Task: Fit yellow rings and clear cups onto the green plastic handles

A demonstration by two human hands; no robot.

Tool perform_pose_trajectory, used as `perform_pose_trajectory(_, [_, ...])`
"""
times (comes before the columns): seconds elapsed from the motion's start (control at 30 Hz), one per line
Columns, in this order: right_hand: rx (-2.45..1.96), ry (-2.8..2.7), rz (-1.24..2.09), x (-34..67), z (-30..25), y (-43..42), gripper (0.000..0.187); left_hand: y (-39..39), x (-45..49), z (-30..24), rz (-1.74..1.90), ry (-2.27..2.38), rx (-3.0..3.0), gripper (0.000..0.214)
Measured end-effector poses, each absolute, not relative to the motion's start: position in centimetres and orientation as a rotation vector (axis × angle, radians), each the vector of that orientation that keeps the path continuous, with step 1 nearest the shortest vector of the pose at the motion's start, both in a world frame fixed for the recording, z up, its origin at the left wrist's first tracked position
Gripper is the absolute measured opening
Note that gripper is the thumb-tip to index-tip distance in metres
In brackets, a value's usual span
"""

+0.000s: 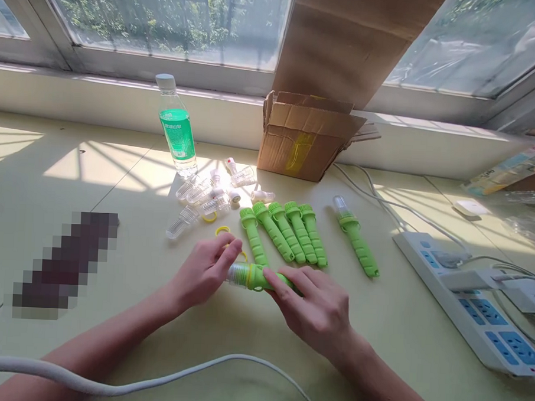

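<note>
Here, the green stick lies sideways over the worktop, between both hands. Left hand fingers pinch its clear cap; right hand fingers grip its green end. Neither hand is nearer: both touch it.

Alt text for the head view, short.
A person's left hand is at the clear cap of a green handle that the right hand grips over a table. Beyond lie five green handles side by side and loose clear caps; a bottle and cardboard box stand behind, a power strip at right.
</note>
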State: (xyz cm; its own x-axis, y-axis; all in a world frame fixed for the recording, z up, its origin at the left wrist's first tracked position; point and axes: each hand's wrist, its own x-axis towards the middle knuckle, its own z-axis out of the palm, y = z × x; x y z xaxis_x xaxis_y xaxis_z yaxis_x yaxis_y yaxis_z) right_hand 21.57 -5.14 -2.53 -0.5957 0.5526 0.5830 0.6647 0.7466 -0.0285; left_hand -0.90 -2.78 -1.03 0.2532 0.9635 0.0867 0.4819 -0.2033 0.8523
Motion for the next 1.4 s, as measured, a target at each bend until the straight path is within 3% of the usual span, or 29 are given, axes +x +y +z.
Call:
perform_pose_trajectory(0.13, [-0.828,-2.463,-0.473,21.5,-2.1,-5.3,0.033,-2.6,-0.4,-0.9,0.688,1.411,1.585,0.045])
perform_pose_trajectory(0.33, [-0.926,-2.478,-0.327,20.8,-2.8,-5.9,0.024,-3.0,-0.4,-1.7,0.789,1.559,2.025,0.035])
perform_pose_trajectory(0.6, [-1.14,-2.378,0.499,20.3,-1.9,-6.5,0.025,-3.3,-1.7,-1.7,1.168,1.239,2.675,0.013])
perform_pose_trajectory(0.77, [-1.121,-2.301,1.093,20.1,0.0,-6.1,0.027,-3.1,-2.6,-0.9,1.28,0.802,2.999,0.012])
perform_pose_trajectory(0.87, [-1.071,-2.314,1.224,20.1,0.1,-5.8,0.032,-3.0,-2.6,-1.1,1.277,0.747,3.047,0.014])
perform_pose_trajectory(0.93, [-1.083,-2.363,1.071,20.1,-0.4,-5.8,0.033,-2.9,-2.4,-1.4,1.259,0.888,2.941,0.013])
perform_pose_trajectory(1.03, [-1.099,-2.413,0.546,20.3,-1.7,-5.9,0.028,-3.0,-1.8,-1.1,1.154,1.215,2.562,0.013])
perform_pose_trajectory(1.2, [-0.919,-2.438,-0.318,21.0,-2.6,-5.7,0.025,-2.9,-0.9,0.2,0.713,1.397,1.802,0.039])
perform_pose_trajectory(1.4, [-0.898,-2.56,-0.434,20.8,-2.7,-5.6,0.026,-2.7,-0.4,-1.0,0.689,1.551,1.881,0.034])
